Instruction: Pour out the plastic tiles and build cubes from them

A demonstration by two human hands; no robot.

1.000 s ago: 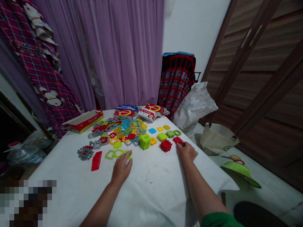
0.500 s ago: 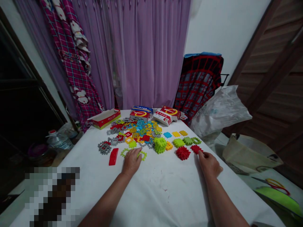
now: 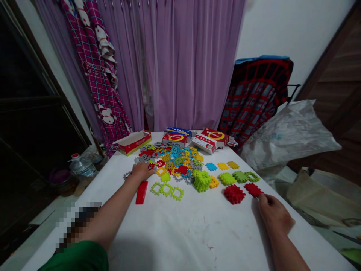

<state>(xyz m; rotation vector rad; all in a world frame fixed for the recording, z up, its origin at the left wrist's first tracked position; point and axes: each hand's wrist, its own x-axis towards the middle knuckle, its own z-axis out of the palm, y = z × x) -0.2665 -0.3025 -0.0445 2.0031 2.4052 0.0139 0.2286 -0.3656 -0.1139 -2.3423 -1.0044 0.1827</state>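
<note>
A heap of flat toothed plastic pieces in several colours (image 3: pixel 173 158) lies on the white table (image 3: pixel 180 233). My left hand (image 3: pixel 142 170) reaches to the heap's left edge, fingers curled over a grey piece and partly hiding it. Just before it lie a red bar (image 3: pixel 141 192) and a chain of three green square frames (image 3: pixel 167 190). My right hand (image 3: pixel 275 214) rests on the table at the right, fingers bent, its fingertips touching a flat red piece (image 3: pixel 253 189). A red built block (image 3: pixel 234 194) and a green built cube (image 3: pixel 202 180) stand between the hands.
Several red and blue cardboard boxes (image 3: pixel 180 137) stand at the table's far edge before a purple curtain. A white plastic sack (image 3: pixel 290 133) leans at the right beside a chair draped in red plaid cloth (image 3: pixel 254 94). A water bottle (image 3: pixel 81 165) sits left of the table.
My left hand has left the green frames and moved up-left to the grey piece at the heap's edge. The camera has turned left. My right hand stays by the flat red piece.
</note>
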